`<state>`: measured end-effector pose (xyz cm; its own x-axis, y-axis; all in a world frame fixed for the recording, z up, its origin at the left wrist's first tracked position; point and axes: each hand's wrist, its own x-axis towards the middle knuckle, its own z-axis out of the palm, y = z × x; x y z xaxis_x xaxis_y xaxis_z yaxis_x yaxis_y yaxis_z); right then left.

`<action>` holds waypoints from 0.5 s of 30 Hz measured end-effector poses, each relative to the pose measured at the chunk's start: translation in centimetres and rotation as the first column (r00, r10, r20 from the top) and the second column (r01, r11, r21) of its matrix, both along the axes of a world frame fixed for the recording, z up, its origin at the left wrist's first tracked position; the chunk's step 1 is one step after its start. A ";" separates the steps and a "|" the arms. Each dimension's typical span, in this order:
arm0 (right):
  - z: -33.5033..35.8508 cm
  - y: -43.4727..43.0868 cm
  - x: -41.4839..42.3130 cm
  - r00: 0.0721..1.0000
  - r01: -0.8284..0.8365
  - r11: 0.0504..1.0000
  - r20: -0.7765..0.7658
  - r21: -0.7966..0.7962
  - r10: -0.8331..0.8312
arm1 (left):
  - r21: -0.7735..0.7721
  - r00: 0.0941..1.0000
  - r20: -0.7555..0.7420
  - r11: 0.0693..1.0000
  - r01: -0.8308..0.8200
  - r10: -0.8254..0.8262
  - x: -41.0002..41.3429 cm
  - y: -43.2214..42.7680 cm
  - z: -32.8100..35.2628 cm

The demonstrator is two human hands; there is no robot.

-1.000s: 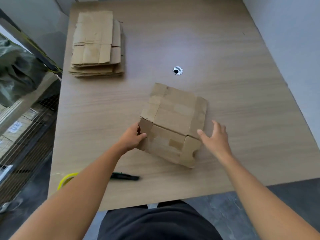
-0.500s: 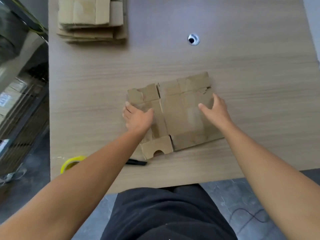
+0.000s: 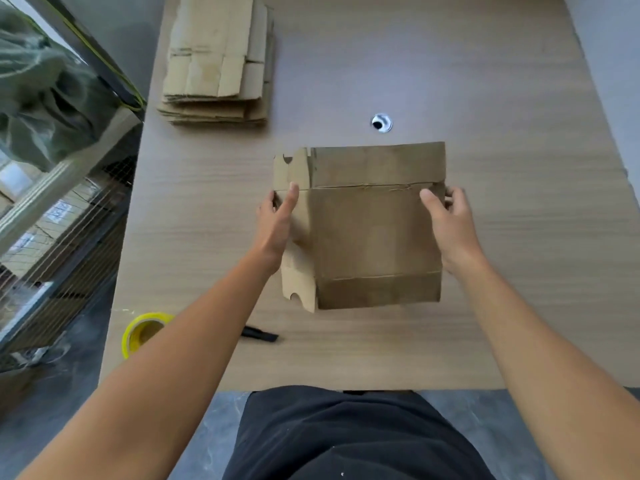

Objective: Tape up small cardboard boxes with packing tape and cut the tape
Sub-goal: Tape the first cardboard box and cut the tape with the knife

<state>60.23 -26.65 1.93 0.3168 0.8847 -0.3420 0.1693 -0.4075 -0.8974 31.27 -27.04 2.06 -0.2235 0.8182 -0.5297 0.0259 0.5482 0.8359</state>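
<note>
A small brown cardboard box [image 3: 372, 233] is in the middle of the wooden table [image 3: 519, 202], partly unfolded, with notched flaps sticking out on its left side. My left hand [image 3: 278, 220] grips its left edge, thumb on top. On the opposite edge my right hand [image 3: 448, 220] holds on near the fold line. A yellow roll of packing tape [image 3: 143, 332] lies at the table's near-left corner. Beside it lies a black cutter [image 3: 259, 334], partly hidden by my left forearm.
A stack of flattened cardboard boxes [image 3: 218, 60] lies at the far left of the table. A round cable hole [image 3: 381, 123] sits just beyond the box. A wire rack with a green bundle [image 3: 41, 98] stands left of the table. A wall runs along the right.
The box has gone from lying flat under my palms to being gripped at both side edges. It sits squarer to me, with its panels lifted off the table.
</note>
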 end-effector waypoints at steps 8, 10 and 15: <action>6.3 -1.2 0.3 0.949 -0.169 0.957 -0.224 0.237 0.223 | 0.184 0.879 0.473 0.982 -0.035 -0.057 0.6 -2.6 5.4; 6.5 -2.0 0.6 0.937 -0.193 0.938 -0.228 0.289 0.263 | 0.250 0.886 0.454 0.968 -0.020 -0.099 -0.1 -3.5 5.8; 4.9 -4.8 0.4 0.871 -0.368 0.847 -0.177 0.384 0.459 | 0.288 0.877 0.471 0.956 -0.056 -0.090 0.9 -5.5 6.3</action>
